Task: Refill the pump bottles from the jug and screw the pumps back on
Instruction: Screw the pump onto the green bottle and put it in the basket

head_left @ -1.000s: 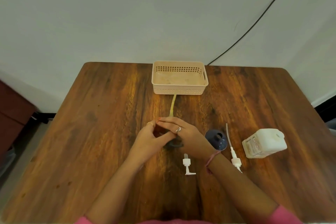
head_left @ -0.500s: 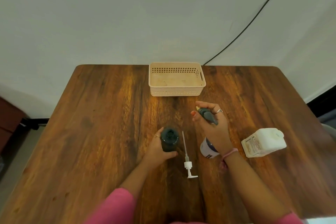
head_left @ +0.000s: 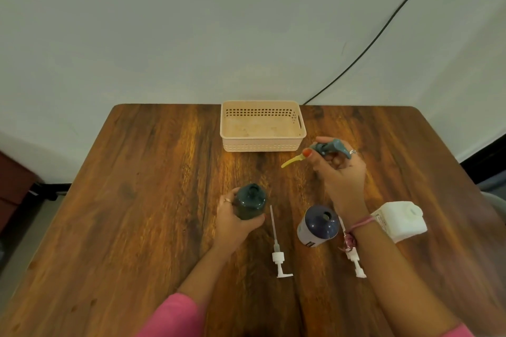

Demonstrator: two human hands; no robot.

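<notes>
Pump bottles both open – left hand [head_left: 235, 223] grips the green bottle [head_left: 250, 201], right hand [head_left: 342, 172] pinches its pump [head_left: 327, 148]. Next up – probably the jug [head_left: 401, 220].

I'm at a plain room's wooden table [head_left: 153, 172], pushed against a bare grey-white wall [head_left: 191, 22], more a simple home or office corner than a lab or workshop. Just beyond my right hand [head_left: 342, 172] sits a beige plastic basket [head_left: 262, 146]. A black cable [head_left: 383, 27] runs up the wall past it. Far off my left hand [head_left: 235, 220], some dark reddish furniture [head_left: 13, 180] stands on a pale floor.
</notes>
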